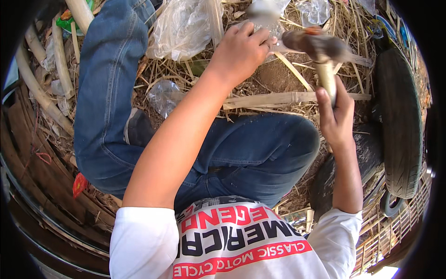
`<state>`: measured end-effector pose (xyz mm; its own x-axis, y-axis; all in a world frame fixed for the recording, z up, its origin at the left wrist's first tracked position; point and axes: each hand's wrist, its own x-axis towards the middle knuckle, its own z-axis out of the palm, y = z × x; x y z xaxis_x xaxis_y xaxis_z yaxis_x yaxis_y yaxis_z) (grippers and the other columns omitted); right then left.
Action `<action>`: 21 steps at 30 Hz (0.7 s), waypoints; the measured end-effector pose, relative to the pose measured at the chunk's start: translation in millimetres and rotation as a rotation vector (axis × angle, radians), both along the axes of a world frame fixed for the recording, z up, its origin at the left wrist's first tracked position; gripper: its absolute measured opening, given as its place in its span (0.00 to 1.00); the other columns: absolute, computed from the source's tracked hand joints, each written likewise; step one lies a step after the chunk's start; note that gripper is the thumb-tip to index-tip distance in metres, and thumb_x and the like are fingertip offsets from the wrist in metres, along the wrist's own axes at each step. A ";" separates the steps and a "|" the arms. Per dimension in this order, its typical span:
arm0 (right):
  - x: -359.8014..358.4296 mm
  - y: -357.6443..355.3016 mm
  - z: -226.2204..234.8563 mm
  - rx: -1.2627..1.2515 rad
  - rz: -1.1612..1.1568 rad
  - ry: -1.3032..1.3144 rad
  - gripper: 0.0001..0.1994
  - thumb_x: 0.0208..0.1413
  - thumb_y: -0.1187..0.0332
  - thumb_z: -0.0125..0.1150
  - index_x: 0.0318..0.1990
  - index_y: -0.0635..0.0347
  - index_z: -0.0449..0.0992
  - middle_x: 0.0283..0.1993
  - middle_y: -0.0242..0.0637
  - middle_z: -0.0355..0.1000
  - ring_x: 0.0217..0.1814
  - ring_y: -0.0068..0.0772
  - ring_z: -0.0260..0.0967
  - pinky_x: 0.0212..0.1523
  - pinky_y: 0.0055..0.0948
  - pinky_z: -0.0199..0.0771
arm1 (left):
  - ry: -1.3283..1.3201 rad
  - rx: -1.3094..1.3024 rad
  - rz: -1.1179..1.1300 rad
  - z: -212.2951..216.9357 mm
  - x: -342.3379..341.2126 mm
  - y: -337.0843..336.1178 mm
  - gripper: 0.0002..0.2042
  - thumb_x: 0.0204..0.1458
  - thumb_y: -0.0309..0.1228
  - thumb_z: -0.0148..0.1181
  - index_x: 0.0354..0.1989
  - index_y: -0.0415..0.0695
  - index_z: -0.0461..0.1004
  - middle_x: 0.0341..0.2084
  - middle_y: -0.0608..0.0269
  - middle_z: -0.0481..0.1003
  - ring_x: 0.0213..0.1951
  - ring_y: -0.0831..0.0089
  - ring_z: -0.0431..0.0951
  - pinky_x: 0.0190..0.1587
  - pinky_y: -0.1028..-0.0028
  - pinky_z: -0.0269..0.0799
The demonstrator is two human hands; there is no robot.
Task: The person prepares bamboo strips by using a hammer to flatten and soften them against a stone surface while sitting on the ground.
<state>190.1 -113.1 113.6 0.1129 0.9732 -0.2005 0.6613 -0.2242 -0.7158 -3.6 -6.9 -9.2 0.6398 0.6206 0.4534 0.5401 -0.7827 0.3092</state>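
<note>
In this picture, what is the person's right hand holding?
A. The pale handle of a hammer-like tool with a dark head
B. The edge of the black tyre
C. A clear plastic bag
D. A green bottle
A: the right hand is closed around the pale handle of the hammer-like tool, whose dark, blurred head is raised above the straw, while the black tyre lies apart at the right.

Head-worn fisheye, steeply downward, close.

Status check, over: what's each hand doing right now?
Right hand grips hammer handle, raised. Left hand pinches something small, blurred. Split bamboo strip lies underneath.
</note>
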 end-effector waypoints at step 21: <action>5.5 -1.1 -3.1 0.008 0.076 -0.069 0.17 0.64 0.60 0.58 0.47 0.68 0.72 0.23 0.38 0.73 0.23 0.23 0.69 0.24 0.29 0.67 | 0.067 -0.035 0.001 0.7 -2.2 -6.1 0.12 0.45 0.38 0.68 0.37 0.48 0.82 0.32 0.72 0.72 0.39 0.70 0.72 0.41 0.69 0.74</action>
